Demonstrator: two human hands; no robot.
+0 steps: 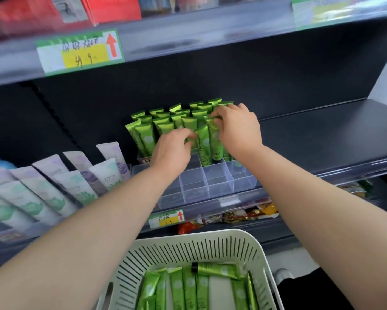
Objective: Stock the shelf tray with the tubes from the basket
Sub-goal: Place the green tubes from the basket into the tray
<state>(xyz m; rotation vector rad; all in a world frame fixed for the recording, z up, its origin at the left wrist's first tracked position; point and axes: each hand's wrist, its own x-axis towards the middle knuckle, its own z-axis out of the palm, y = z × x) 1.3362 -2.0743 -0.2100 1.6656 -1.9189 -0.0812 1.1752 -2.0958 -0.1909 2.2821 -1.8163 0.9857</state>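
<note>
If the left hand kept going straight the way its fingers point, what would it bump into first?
Most likely the tilted green tube in the clear tray; the left hand already has its fingers at or on it. Whether they touch is unclear.

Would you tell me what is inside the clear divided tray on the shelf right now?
The clear tray holds upright green tubes in its rear compartments; the visible front compartments are empty. The left hand and right hand cover some middle cells, so their contents are hidden.

Dark shelf carries clear divided tray.
</note>
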